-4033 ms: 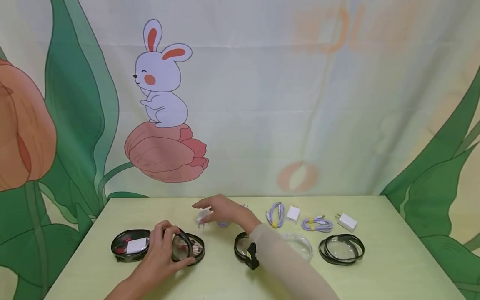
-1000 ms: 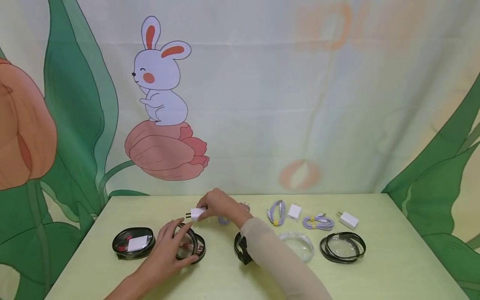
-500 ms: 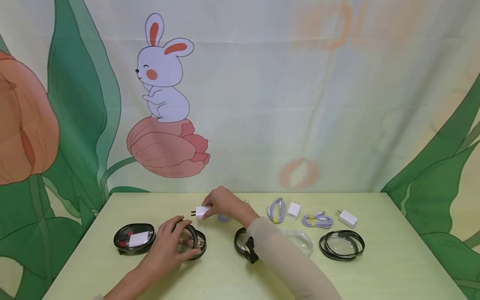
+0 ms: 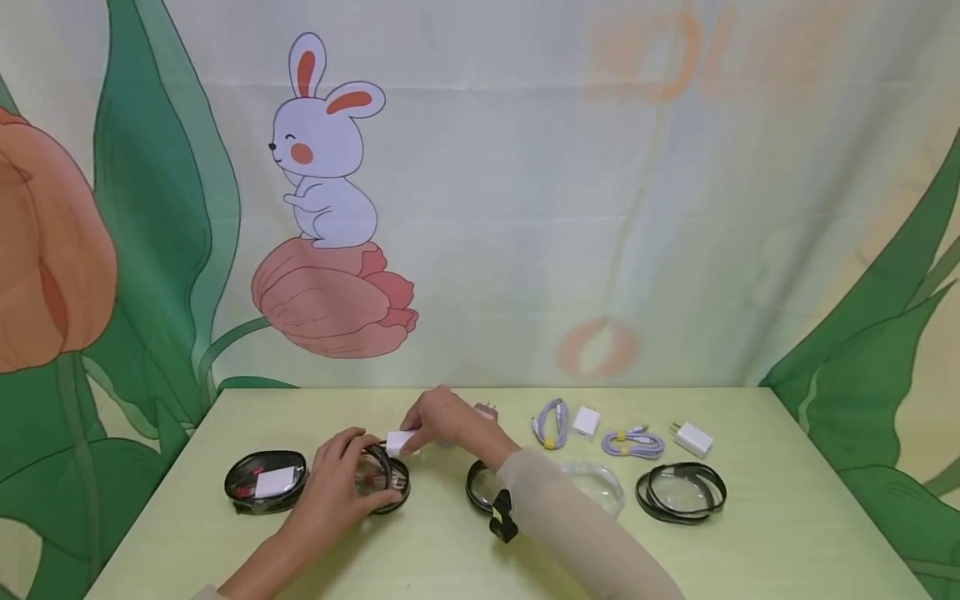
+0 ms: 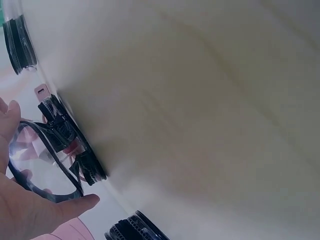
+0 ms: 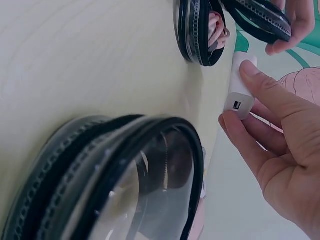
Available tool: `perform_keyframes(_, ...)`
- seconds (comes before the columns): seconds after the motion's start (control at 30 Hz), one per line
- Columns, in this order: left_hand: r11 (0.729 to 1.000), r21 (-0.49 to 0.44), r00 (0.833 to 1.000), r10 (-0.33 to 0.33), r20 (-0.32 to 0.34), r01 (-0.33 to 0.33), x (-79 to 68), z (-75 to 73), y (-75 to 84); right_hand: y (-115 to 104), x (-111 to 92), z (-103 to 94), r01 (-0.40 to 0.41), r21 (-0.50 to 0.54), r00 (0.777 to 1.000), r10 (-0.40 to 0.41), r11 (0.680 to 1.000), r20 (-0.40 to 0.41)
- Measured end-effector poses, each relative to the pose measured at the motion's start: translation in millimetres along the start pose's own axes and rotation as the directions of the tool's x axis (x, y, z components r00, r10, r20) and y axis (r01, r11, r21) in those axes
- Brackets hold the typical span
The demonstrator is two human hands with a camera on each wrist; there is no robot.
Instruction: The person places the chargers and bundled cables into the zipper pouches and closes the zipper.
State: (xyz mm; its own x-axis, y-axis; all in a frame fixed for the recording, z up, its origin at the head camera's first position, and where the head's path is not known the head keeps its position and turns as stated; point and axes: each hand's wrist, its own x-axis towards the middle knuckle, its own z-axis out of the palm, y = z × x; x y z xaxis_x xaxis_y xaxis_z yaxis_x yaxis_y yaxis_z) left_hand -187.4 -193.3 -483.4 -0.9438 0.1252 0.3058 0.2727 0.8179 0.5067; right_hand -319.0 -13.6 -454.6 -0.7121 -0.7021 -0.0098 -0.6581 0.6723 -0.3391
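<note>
My left hand (image 4: 336, 487) grips the raised lid of a round clear zip case (image 4: 402, 492) with black trim. In the left wrist view, the lid (image 5: 42, 194) stands tilted up between thumb and fingers. A pinkish cable (image 6: 216, 32) lies inside that case in the right wrist view. My right hand (image 4: 444, 418) pinches a white USB charger (image 4: 398, 442) between thumb and fingers, its prongs pointing left to the case. The charger's USB port faces the camera in the right wrist view. Beneath the right forearm is another black-trimmed clear case (image 4: 480, 487), partly hidden.
A closed case (image 4: 243, 477) with a white charger inside is at the left. A white-rimmed case (image 4: 611, 487) and a black-trimmed one (image 4: 681, 492) lie at the right. Behind them are coiled lilac cables (image 4: 633, 442) and white chargers (image 4: 692, 439). A brownish-pink charger (image 4: 487, 410) is behind the right wrist.
My right hand has taken hold of the white charger, turned its prongs leftward, and brought it closer to the case. My left hand keeps the lid raised, nearly in place.
</note>
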Motion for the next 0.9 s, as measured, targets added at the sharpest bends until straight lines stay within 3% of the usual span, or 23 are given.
perform_keyframes(0.2, 1.000, -0.006, 1.000, 0.026, -0.015, -0.026, 0.6, 1.4, -3.4, -4, -7, 2.0, -0.009, 0.067, 1.000, 0.008, 0.998, 0.016)
perform_keyframes(0.53, 0.999, -0.022, 0.999, 0.038, -0.018, -0.039, 1.0, 1.8, -5.2, -11, -10, 7.5, 0.057, 0.157, 0.998, -0.062, 0.986, 0.024)
perform_keyframes(0.9, 0.995, -0.044, 0.996, 0.083, -0.035, -0.085, -0.1, -0.7, -5.5, -24, -4, 24.0, 0.028, 0.105, 0.999, -0.029, 0.994, 0.013)
